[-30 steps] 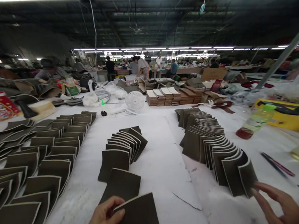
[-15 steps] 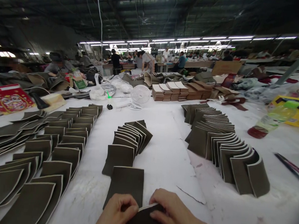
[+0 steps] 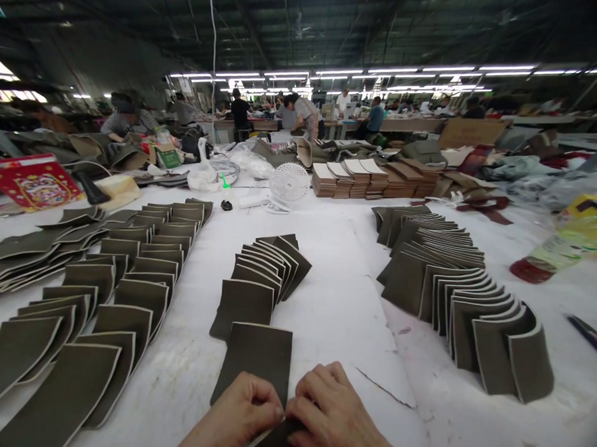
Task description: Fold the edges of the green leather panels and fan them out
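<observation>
At the bottom centre, a dark olive leather-like piece (image 3: 277, 446) with a pale edge is pinched between both of my hands. My left hand (image 3: 238, 414) grips its upper edge with thumb and finger. Close beside it, my right hand (image 3: 336, 412) has its fingers over the same edge and its thumb on the near face. The lower part of the piece runs out of view. Just beyond my hands lies a single matching panel (image 3: 259, 355), and behind that a fanned row of panels (image 3: 247, 301) stretches away along the white table (image 3: 334, 299).
Overlapping rows of panels (image 3: 139, 295) cover the left side, and another curved fan (image 3: 478, 326) stands at right. Farther back are a small white fan (image 3: 289, 182) and stacked brown pieces (image 3: 351, 179). A bottle (image 3: 541, 259) and a dark pointed tool (image 3: 590, 335) lie right.
My hands have drawn closer together along the edge, the right one shifting left with its fingers more bunched. The held piece sits lower and more tilted. The camera view has shifted slightly.
</observation>
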Motion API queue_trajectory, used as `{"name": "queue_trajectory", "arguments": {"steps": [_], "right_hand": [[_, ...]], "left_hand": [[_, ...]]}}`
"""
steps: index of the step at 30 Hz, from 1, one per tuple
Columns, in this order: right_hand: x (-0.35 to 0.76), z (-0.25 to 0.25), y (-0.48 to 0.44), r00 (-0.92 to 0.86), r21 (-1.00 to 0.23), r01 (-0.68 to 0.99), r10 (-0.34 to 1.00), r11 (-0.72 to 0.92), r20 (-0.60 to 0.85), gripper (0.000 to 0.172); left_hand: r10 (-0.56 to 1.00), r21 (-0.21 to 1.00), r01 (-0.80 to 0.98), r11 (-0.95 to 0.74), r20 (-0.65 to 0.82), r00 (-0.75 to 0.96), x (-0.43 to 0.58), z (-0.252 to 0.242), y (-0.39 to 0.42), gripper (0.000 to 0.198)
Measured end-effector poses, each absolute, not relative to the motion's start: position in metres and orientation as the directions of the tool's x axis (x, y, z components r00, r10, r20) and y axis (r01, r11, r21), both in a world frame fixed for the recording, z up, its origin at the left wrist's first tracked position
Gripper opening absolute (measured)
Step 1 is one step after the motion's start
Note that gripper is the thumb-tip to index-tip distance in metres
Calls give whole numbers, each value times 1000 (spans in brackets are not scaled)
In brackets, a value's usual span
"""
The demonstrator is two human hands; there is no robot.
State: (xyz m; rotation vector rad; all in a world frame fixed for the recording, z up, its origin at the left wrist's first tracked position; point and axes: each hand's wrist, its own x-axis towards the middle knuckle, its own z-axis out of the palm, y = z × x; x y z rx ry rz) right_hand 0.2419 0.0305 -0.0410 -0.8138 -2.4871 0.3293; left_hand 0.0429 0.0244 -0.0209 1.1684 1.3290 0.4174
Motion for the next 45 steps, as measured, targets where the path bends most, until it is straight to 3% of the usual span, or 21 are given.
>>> {"name": "queue_trajectory", "arguments": {"steps": [9,20,27,32,34,37,40,42,45], "right_hand": [[240,-43,27,-668,-342,469,580,815,466,12],[244,-26,31,-755,-450,489,621,748,212,24],[240,-18,38,-814,-388,515,578,765,60,16],[237,-10,39,-824,-366,532,567,763,-14,15],[236,-12,37,-846,-335,495,532,802,24,22],[238,-13,30,-858,-267,373,440,889,264,32],[242,-3,23,-817,-210,287,353,935,456,26],[246,6,22,-787,-269,263,368,926,496,22],[249,8,22,-759,-474,249,474,845,447,17]], "left_hand": [[829,817,436,377,-508,235,47,-16,23,20],[862,797,536,280,-454,226,59,-14,17,28],[893,771,614,170,-384,234,57,-22,14,22],[911,677,733,68,-341,231,59,-18,13,23],[918,642,766,40,-325,225,59,-12,16,22],[937,623,781,40,-296,188,53,1,25,18],[906,712,698,73,-340,252,46,14,33,12],[867,777,619,109,-379,323,45,17,34,11],[832,847,510,149,-387,398,45,9,29,18]]}}
